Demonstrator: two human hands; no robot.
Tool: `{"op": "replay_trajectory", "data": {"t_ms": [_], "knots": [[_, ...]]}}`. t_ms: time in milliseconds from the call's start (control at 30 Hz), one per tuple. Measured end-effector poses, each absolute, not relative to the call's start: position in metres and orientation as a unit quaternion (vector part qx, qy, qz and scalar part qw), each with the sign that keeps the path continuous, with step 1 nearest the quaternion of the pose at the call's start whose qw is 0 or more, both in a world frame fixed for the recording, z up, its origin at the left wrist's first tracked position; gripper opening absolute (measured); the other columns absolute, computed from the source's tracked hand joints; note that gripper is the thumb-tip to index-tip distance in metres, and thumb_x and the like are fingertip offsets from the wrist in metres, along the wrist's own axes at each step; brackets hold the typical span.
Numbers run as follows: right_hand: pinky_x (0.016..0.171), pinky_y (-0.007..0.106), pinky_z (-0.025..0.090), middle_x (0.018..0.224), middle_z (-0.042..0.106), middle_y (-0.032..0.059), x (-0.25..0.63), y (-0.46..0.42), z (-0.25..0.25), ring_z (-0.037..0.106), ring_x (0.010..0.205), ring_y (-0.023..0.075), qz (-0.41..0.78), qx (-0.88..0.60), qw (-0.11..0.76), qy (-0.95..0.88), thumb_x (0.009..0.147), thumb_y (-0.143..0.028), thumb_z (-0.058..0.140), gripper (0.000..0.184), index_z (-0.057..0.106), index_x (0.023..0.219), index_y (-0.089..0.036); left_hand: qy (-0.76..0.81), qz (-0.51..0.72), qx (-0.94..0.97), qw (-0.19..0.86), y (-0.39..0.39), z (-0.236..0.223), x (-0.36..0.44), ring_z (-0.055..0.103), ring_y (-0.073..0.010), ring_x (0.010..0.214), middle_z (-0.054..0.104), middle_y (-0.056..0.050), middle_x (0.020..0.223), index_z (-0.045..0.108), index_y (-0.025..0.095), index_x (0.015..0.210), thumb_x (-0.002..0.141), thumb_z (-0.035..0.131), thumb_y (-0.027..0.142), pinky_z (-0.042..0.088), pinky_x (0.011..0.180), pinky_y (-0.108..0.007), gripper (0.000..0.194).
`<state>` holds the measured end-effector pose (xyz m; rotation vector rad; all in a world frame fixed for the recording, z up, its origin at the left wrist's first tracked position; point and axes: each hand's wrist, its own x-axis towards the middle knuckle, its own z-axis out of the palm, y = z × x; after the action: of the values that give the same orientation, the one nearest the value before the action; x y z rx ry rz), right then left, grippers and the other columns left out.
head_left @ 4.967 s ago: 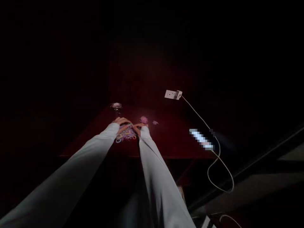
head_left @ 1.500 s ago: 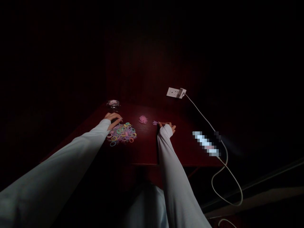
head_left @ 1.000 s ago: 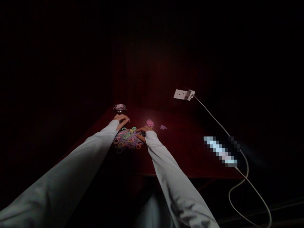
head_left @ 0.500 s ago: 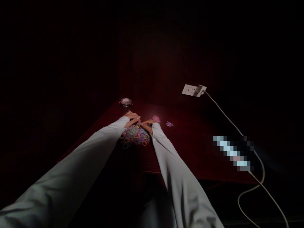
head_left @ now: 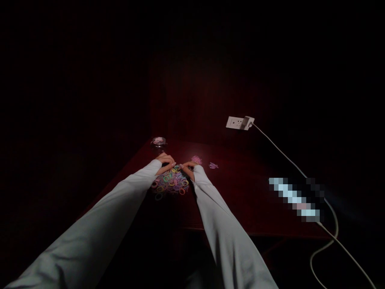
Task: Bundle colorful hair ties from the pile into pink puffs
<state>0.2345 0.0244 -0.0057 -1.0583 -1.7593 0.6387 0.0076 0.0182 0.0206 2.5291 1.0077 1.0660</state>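
A heap of small hair ties (head_left: pixel 173 182) in mixed colours lies on the dark red table, under and between my hands. My left hand (head_left: pixel 165 159) is over the heap's far left side, fingers curled and thumb against the fingertips. My right hand (head_left: pixel 189 167) is at the far right side, thumb and fingers pinched. Anything in either pinch is too small to make out. Just beyond my right hand sits a small pile of pink hair ties (head_left: pixel 196 159). To its right lies a smaller cluster of purple hair ties (head_left: pixel 213 165).
A clear round jar (head_left: pixel 158 143) with a pinkish top stands beyond my left hand. A wall socket (head_left: pixel 236 122) holds a charger (head_left: pixel 248 123), whose white cable (head_left: pixel 276 149) runs down to the right. A blurred-out, bright object (head_left: pixel 293 197) lies at the table's right.
My fingertips, close together before, are now a little farther apart. The view has tilted up, so the table and everything on it appear lower.
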Motion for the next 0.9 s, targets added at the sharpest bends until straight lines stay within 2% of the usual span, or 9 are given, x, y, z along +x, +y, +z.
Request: {"op": "replay_trajectory", "data": {"t_ms": [133, 367, 600, 900], "knots": [[0.074, 0.032, 0.044, 0.071, 0.069, 0.0002, 0.23, 0.025, -0.005, 0.059, 0.074, 0.0178, 0.276, -0.463, 0.469, -0.699, 0.089, -0.035, 0.084, 0.018, 0.083, 0.074, -0.024, 0.339, 0.36, 0.862, 0.111, 0.017, 0.022, 0.007, 0.062, -0.0235, 0.101, 0.08, -0.005, 0.105, 0.079, 0.024, 0.082, 0.112, 0.052, 0.049, 0.048, 0.1, -0.037, 0.048], [0.079, 0.031, 0.046, 0.084, 0.075, 0.0024, 0.242, 0.01, 0.006, 0.061, 0.082, 0.0184, 0.267, -0.415, 0.444, -0.748, 0.095, -0.043, 0.078, 0.021, 0.086, 0.088, -0.025, 0.319, 0.377, 0.864, 0.093, 0.016, 0.022, 0.01, 0.063, -0.0228, 0.102, 0.079, -0.005, 0.108, 0.078, 0.023, 0.098, 0.11, 0.057, 0.051, 0.047, 0.099, -0.037, 0.037], [0.081, 0.03, 0.044, 0.077, 0.071, 0.0007, 0.235, 0.011, 0.003, 0.058, 0.08, 0.017, 0.266, -0.434, 0.439, -0.74, 0.095, -0.035, 0.08, 0.018, 0.084, 0.082, -0.023, 0.319, 0.353, 0.875, 0.089, 0.007, 0.031, 0.011, 0.063, -0.0228, 0.105, 0.079, -0.006, 0.112, 0.077, 0.022, 0.099, 0.11, 0.057, 0.045, 0.048, 0.103, -0.038, 0.032], [0.083, 0.031, 0.045, 0.082, 0.07, 0.0014, 0.238, 0.003, 0.01, 0.059, 0.083, 0.018, 0.252, -0.397, 0.439, -0.765, 0.096, -0.036, 0.075, 0.019, 0.082, 0.084, -0.023, 0.314, 0.356, 0.877, 0.068, 0.003, 0.038, 0.012, 0.063, -0.0242, 0.105, 0.08, -0.007, 0.11, 0.076, 0.021, 0.095, 0.109, 0.057, 0.041, 0.048, 0.103, -0.04, 0.031]]}}
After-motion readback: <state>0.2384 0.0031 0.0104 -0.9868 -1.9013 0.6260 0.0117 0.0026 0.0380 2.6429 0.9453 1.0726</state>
